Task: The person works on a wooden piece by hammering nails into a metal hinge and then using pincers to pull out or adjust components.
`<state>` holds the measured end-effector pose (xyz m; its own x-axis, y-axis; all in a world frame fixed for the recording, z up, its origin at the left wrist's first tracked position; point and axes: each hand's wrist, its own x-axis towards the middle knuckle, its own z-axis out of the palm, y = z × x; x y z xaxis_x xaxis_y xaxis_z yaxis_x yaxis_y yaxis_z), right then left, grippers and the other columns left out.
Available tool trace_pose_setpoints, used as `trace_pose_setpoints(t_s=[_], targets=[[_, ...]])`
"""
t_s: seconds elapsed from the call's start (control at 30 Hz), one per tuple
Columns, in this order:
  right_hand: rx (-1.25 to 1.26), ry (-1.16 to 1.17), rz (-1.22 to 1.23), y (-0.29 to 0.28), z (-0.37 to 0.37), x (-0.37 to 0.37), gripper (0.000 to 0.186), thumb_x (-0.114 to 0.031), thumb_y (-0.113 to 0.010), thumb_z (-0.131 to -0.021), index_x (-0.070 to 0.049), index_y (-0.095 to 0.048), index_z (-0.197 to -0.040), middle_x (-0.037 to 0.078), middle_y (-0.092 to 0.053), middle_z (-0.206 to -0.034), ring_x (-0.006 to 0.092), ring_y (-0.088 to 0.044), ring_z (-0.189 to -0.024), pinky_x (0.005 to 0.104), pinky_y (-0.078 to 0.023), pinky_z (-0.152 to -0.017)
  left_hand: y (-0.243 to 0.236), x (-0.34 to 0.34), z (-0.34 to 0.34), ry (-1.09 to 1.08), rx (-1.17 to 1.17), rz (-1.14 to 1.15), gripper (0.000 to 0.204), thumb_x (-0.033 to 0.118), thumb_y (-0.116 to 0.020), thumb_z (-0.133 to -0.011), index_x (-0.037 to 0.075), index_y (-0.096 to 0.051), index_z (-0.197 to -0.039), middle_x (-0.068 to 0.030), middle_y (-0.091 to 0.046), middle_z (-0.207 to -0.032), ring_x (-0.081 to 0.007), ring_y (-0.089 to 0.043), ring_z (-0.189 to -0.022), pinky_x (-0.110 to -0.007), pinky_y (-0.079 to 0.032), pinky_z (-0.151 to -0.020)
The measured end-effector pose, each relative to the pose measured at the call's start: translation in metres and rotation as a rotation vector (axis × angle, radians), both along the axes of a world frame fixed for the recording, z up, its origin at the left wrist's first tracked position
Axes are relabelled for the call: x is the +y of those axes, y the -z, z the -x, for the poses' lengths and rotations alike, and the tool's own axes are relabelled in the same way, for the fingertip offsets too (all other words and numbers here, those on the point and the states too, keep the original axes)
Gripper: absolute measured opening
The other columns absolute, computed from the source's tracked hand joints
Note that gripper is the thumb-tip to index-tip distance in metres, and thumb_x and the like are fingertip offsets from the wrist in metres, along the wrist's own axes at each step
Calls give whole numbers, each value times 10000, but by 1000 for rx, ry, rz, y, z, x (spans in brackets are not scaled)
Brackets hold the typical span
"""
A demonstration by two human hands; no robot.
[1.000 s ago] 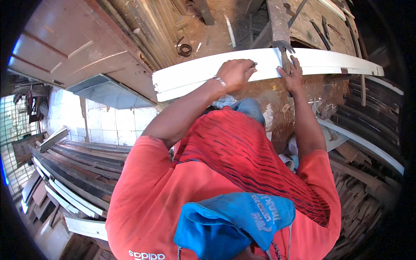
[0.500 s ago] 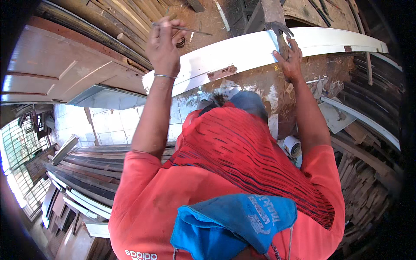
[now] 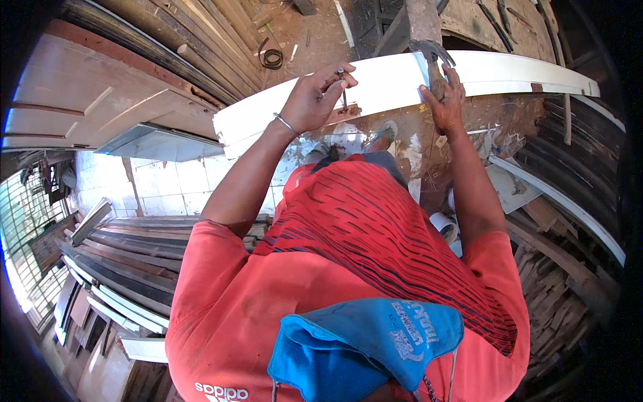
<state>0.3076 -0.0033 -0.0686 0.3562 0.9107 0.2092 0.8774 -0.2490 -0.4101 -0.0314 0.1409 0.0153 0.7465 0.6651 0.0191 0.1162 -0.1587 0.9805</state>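
Note:
A long white-painted board [image 3: 388, 77] lies across in front of me, with a brown bare-wood recess [image 3: 353, 110] in its near edge. My left hand [image 3: 313, 100] is closed around a thin, dark metal rod [image 3: 344, 97] with a round head, like a long nail or punch. The rod stands nearly upright, its lower end at the recess. Over the right part of the board, my right hand [image 3: 447, 107] grips a claw hammer [image 3: 438, 77] by its wooden handle. The hammer's metal head points away from me, beside a wooden post.
Long timbers [image 3: 194, 47] and a panelled door [image 3: 100, 87] are at the far left. A coiled dark strip [image 3: 270, 57] lies on the floor beyond the board. Several tools [image 3: 495, 23] rest on a wooden surface at the far right. Wood is stacked low on both sides.
My left hand has come right and nearer, bringing the rod from a slanted hold above the floor to upright at the recess. My right hand stays on the hammer, almost unmoved.

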Motion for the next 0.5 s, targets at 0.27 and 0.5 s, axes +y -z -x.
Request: trace_pose_setpoints(t_s=[0.27, 0.5], targets=[[-3, 15, 48, -5, 4, 1, 688, -545, -700, -858, -63, -631, -1343, 129, -406, -1551, 314, -275, -1491, 506, -135, -1210, -20, 8, -11, 364, 91, 114, 287, 171, -577, -1041, 36, -616, -1291, -65, -676, -1097, -129, -618, -1061, -313, -492, -972], [28, 21, 12, -4, 3, 1, 684, -543, -713, -843, -47, -654, -1311, 127, -403, -1554, 306, -265, -1497, 504, -137, -1211, -14, 11, -12, 231, 117, 61, 359, 229, -605, -1025, 91, -589, -1357, -46, -678, -1076, -143, -629, -1045, -333, -503, -951]])
